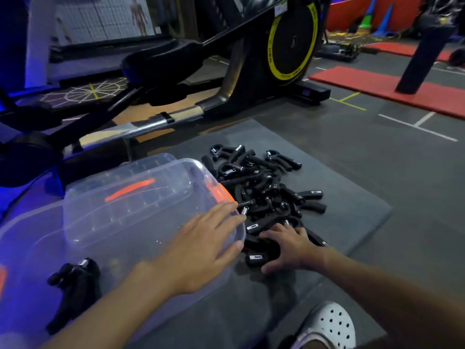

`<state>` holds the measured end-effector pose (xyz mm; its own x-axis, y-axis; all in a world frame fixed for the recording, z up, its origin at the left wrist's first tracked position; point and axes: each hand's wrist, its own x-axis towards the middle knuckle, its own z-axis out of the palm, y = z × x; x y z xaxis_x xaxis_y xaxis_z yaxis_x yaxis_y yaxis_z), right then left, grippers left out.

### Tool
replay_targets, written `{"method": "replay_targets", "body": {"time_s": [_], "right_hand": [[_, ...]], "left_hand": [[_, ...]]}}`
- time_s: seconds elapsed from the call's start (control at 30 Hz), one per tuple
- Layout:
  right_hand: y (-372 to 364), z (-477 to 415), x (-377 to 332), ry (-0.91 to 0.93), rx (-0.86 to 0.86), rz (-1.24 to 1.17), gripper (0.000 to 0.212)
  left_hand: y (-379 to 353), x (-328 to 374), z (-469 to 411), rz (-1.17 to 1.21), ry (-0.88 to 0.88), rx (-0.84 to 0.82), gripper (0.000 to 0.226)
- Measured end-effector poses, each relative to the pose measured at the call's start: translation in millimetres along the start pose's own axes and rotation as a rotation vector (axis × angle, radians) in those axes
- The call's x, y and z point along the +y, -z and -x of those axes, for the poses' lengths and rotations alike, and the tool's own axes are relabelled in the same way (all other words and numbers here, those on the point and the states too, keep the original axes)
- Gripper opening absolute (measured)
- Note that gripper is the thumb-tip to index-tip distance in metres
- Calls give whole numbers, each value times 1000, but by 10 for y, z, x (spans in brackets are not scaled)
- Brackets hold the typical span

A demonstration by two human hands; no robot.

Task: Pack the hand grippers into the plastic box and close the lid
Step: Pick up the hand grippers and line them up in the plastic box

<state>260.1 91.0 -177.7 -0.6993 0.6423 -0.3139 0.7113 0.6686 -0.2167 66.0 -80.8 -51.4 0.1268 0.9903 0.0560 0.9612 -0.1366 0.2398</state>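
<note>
A heap of black hand grippers [261, 187] with metal springs lies on a grey floor mat [352, 202]. To its left stands the clear plastic box [141, 293] with orange latches. Its clear lid [120, 205], with an orange handle, lies tilted over the box's far part. Hand grippers [75, 288] lie inside the box at the near left. My left hand [201, 250] lies flat with straight fingers on the box's right rim. My right hand [292, 248] is on the near end of the heap, fingers and thumb curled round black handles there.
A black elliptical trainer [226, 79] with a yellow-ringed flywheel stands just behind the box and mat. Red mats [377, 86] and a dark post [422, 51] are at the far right. A white perforated clog [329, 326] is at the bottom edge.
</note>
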Motion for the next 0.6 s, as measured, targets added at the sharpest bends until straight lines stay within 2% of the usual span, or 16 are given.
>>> {"method": "replay_targets", "body": {"time_s": [0.2, 0.27, 0.37, 0.6], "right_hand": [[-30, -70, -49, 37, 4, 66, 101], [4, -94, -84, 54, 8, 63, 98], [85, -104, -115, 69, 14, 9, 90], [297, -62, -116, -14, 54, -201, 97]], "left_hand": [[-10, -4, -1, -11, 1, 0, 62], [-12, -12, 5, -15, -3, -1, 62], [-7, -21, 7, -6, -10, 0, 61], [68, -13, -16, 9, -16, -17, 58]]}}
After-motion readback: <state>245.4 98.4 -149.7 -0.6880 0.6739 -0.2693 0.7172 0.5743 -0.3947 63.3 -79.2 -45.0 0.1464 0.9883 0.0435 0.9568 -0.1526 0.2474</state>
